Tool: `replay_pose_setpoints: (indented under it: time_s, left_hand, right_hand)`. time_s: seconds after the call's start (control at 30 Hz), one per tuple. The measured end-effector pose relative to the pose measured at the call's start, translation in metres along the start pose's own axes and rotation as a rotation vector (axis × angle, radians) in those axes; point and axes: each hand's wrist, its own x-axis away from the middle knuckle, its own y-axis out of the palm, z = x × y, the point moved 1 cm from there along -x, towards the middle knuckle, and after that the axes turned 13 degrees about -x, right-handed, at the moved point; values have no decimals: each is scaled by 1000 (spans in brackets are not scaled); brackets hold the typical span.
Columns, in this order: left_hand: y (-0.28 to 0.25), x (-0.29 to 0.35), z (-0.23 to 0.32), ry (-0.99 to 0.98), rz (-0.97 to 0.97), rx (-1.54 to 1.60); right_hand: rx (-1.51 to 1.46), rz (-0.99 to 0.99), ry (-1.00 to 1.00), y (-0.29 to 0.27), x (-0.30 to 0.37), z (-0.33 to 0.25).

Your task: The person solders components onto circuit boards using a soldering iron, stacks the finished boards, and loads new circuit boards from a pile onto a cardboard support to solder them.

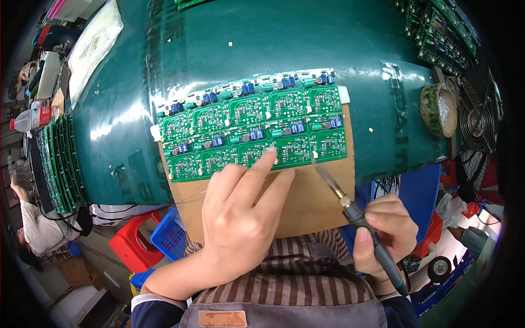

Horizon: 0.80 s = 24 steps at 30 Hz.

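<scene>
A panel of green circuit boards (246, 112), carrying blue capacitors and small white connectors, lies on a brown board (188, 205) at the table's near edge. My left hand (238, 218) rests over its lower edge, fingers stretched and apart. Its index fingertip touches the panel near the middle of the lower row. A thin wire-like line shows on both sides of this hand; whether the fingers hold it I cannot tell. My right hand (385, 232) grips a soldering iron (361, 216) by its dark handle. The iron's tip is beside a white connector (315, 154) at the lower right.
A green mat (284, 33) covers the table. Stacked circuit boards stand at the left (60, 164) and far right (445, 38). A tape roll (437, 109) and a round-grilled fan (476, 117) are at the right. A red stool (134, 246) and blue basket (168, 236) sit below.
</scene>
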Motion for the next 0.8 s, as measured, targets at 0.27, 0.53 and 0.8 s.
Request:
replay_pose_setpoints:
  time_s: [0.27,0.53,0.8]
  left_hand:
    - [9,-16,24,68,88,89]
    - [25,-18,25,152,94,75]
    - [18,-22,32,78,60,-7]
  right_hand:
    - [71,92,3,-23,10,3]
    - [68,78,32,-20,7,5]
    - [83,13,14,-26,0,3]
